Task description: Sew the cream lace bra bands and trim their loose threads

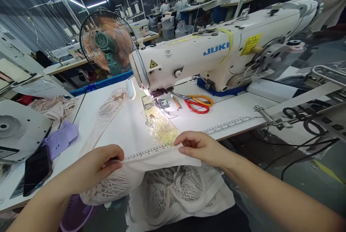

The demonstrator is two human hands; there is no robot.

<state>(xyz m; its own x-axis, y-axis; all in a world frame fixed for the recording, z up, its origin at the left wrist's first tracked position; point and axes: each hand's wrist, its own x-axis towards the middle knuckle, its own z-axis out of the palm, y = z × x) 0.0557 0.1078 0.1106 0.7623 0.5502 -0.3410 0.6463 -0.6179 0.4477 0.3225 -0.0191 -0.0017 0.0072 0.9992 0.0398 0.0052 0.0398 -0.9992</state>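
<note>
Both hands hold a white fabric piece (162,160) with lace panels at the near edge of the sewing table (232,109). My left hand (100,163) pinches its left edge, fingers closed. My right hand (200,147) grips its upper edge, fingers curled over the cloth. The fabric hangs off the table towards my lap, and more white lace fabric (116,106) lies on the table towards the needle. A white JUKI sewing machine (216,55) stands behind, its lit presser foot (155,98) above a clear plastic strip (162,127).
Red and orange scissors (198,103) lie right of the needle. A ruler scale (229,125) is printed along the table edge. At the left lie a black phone (36,169), purple paper (61,138) and pink fabric (54,106). A fan (106,43) stands behind. Other people work far back.
</note>
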